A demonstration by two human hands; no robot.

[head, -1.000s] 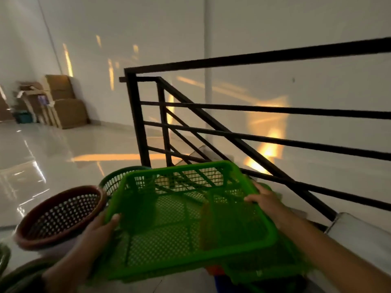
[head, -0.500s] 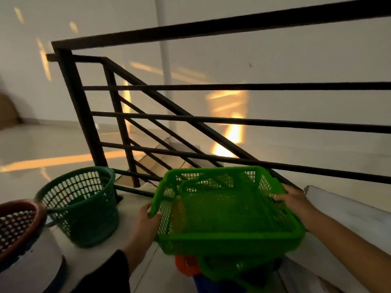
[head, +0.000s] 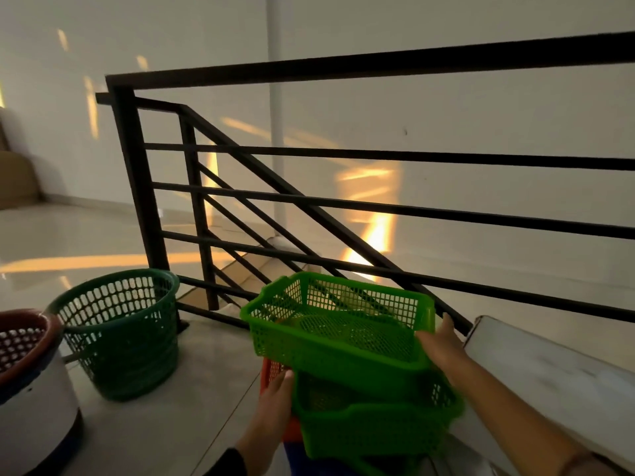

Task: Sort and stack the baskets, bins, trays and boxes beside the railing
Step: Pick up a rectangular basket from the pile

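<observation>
Between our two hands, the bright green rectangular plastic mesh basket [head: 338, 329] sits low and tilted over a second green mesh basket [head: 374, 415] of the same kind, which tops a pile with an orange crate edge [head: 271, 367] showing beneath. Our right hand [head: 441, 345] grips the upper basket's right rim, fingers curled over the edge. Our left hand [head: 275, 395] lies with fairly straight fingers along the lower basket's left side; we cannot tell whether it holds anything. Left of that hand stands a dark green round perforated bin [head: 120, 333], and further left a brown round basket [head: 24, 341] on a white drum [head: 34, 410]. Beyond both hands runs the black metal railing [head: 343, 204].

Against half a second earlier: then both hands carried the basket higher. It has come down onto its twin, and the left hand has let go of it. We judge nesting nearly complete; squaring it level remains.
</observation>
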